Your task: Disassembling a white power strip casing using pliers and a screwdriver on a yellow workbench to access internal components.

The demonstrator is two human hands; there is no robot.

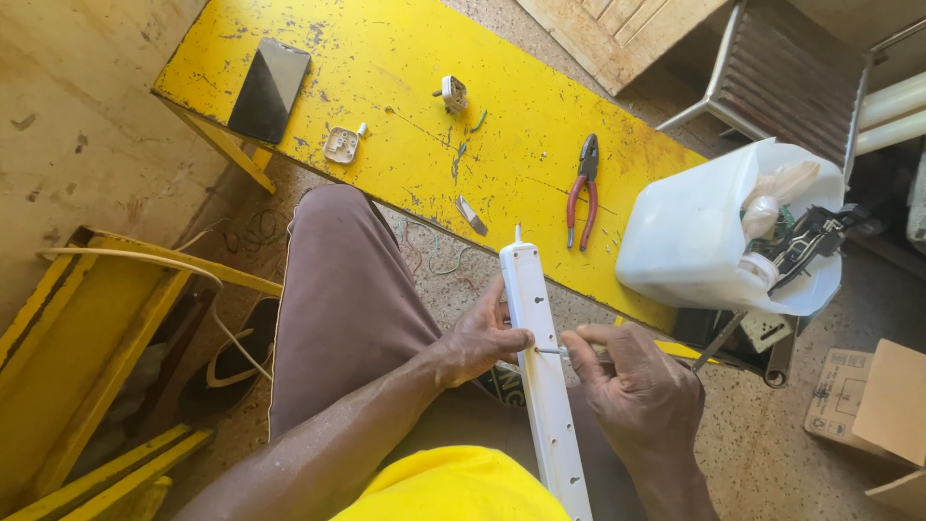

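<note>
Head view: long white plastic power strip

A long, scuffed yellow wooden bench crosses a speckled concrete floor in bright daylight. Left of the bench rises a stained beige wall; beyond its right end stands a metal-framed slatted chair.
</note>
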